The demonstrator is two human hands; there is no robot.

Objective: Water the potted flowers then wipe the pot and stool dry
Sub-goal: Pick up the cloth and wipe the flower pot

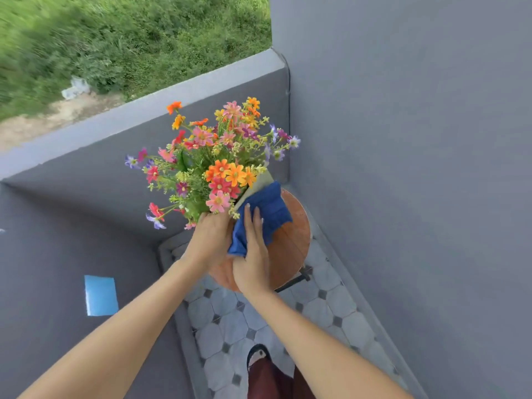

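Note:
A bunch of orange, pink, red and purple flowers [213, 165] rises from a pale pot [260, 182], of which only a strip of the rim and side shows. The pot stands on a round brown wooden stool [296, 234] in the balcony corner. My left hand [210, 240] grips the near side of the pot under the blooms. My right hand [252, 254] presses a dark blue cloth [267, 211] flat against the pot's right side, fingers spread over the fabric.
Grey walls close in on the right [403, 168] and left, with a low grey parapet [144, 110] behind the flowers. A blue patch [100, 295] marks the left wall. The floor is patterned tile [230, 326], and my foot [257, 355] stands on it.

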